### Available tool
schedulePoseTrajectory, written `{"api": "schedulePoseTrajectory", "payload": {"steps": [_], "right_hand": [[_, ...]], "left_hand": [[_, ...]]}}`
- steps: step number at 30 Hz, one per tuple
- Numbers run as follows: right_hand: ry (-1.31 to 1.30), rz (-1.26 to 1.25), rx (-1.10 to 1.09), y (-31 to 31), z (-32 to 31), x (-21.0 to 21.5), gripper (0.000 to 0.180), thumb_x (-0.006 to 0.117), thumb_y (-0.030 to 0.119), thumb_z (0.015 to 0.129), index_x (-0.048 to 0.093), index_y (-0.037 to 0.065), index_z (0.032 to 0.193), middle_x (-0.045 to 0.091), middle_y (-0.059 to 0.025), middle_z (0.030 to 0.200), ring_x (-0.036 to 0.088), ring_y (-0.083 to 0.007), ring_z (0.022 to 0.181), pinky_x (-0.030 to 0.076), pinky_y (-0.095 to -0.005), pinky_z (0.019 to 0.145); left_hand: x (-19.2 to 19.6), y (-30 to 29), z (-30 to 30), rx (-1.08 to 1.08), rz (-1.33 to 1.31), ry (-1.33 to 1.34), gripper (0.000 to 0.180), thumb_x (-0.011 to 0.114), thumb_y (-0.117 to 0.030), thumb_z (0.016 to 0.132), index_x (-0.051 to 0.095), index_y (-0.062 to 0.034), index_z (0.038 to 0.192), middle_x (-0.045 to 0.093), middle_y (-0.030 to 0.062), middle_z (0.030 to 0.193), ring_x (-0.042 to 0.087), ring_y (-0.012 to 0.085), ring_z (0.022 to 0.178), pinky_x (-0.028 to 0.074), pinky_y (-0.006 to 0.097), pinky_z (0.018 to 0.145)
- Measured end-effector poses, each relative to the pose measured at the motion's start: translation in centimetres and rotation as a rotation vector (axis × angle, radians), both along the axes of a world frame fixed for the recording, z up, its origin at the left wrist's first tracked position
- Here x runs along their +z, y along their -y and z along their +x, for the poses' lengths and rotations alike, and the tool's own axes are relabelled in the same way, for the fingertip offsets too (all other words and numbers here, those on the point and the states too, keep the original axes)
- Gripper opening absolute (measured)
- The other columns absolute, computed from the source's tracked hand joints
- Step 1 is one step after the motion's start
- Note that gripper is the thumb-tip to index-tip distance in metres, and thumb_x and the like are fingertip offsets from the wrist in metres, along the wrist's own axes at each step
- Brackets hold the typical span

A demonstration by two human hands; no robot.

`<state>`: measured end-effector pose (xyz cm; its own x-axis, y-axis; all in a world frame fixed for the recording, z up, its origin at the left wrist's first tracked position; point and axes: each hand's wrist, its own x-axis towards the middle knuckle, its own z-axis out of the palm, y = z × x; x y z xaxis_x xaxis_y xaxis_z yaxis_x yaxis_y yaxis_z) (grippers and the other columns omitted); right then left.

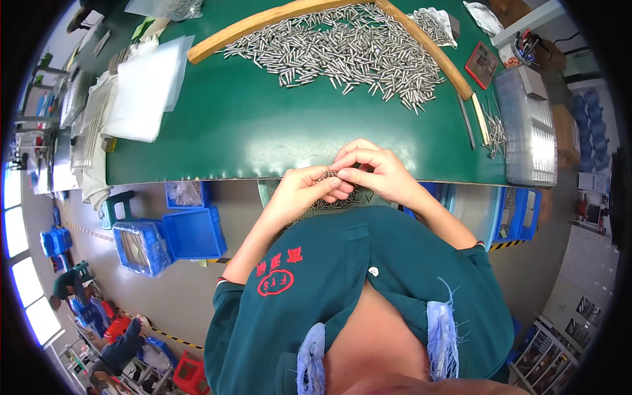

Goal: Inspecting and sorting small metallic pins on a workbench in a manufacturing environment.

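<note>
Surface: green work table [250, 125], viewed from above; grey workshop floor below its near edge.
Left hand [299, 191]: at the table's near edge, fingers curled together, tips pinched on a small bunch of metal pins [328, 175].
Right hand [375, 172]: touching the left hand, thumb and fingers closed on the same bunch from the other side.
Pins in hand: short, thin, silver, held between both sets of fingertips just over the table edge; exact count cannot be told.
Loose stock: large heap of metal pins [342, 49] spread on the far part of the table, bounded by a wooden frame [263, 23] bent into a corner.
Right of table: clear plastic tray [526, 125] with rows of slots, contents too small to tell; a few loose pins [495, 131] beside it.
Left of table: stack of translucent plastic sheets [141, 89].
Under hands: mesh basket [342, 201] partly hidden, holding metal parts.
Floor, left: blue plastic crates [191, 234]; one [138, 247] holds grey metal parts, the nearer one looks bare inside.
Floor, right: blue crate [520, 214], contents unclear.
</note>
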<state>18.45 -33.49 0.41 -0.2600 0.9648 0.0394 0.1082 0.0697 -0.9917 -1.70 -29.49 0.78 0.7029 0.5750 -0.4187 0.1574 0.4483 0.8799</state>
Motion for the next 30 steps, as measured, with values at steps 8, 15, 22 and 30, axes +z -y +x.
{"api": "schedulePoseTrajectory", "payload": {"steps": [8,15,22,30], "right_hand": [[-0.027,-0.078,0.039,-0.1,0.1,-0.2,0.014,0.064,0.008,0.087,0.068,0.003,0.100,0.063,-0.0067,0.101,0.058,-0.0159,0.097,0.045,-0.0291,0.084],[0.030,-0.093,0.031,0.0,0.0,1.0,0.014,0.065,0.008,0.086,0.069,0.004,0.099,0.063,-0.0054,0.099,0.059,-0.0154,0.093,0.047,-0.0270,0.077],[0.269,0.228,-0.015,0.2,-0.8,0.0,0.011,0.067,0.009,0.084,0.069,0.007,0.095,0.063,-0.0039,0.086,0.062,-0.0155,0.081,0.050,-0.0274,0.069],[-0.823,-0.864,-0.067,0.2,-0.6,-0.9,0.023,0.060,0.021,0.094,0.059,0.002,0.106,0.062,-0.0029,0.088,0.051,-0.0075,0.065,0.045,-0.0227,0.057]], "left_hand": [[0.3,-0.3,-0.2,-0.036,-0.143,0.034,0.029,0.055,-0.021,0.095,0.063,0.0022,0.110,0.069,0.0131,0.097,0.068,0.0168,0.087,0.054,0.027,0.078],[-0.7,-0.1,0.0,-0.043,-0.061,0.000,0.029,0.055,-0.019,0.095,0.063,0.0028,0.112,0.069,0.0135,0.097,0.068,0.0174,0.088,0.054,0.028,0.077],[-0.9,-0.3,0.3,-0.108,0.122,-0.169,0.025,0.057,-0.015,0.093,0.062,0.0036,0.109,0.070,0.0118,0.096,0.068,0.0169,0.089,0.054,0.029,0.077],[0.8,-0.8,-0.5,-0.157,-0.081,0.113,0.023,0.055,-0.004,0.093,0.059,0.0043,0.114,0.068,0.0159,0.098,0.066,0.0173,0.092,0.053,0.028,0.081]]}}
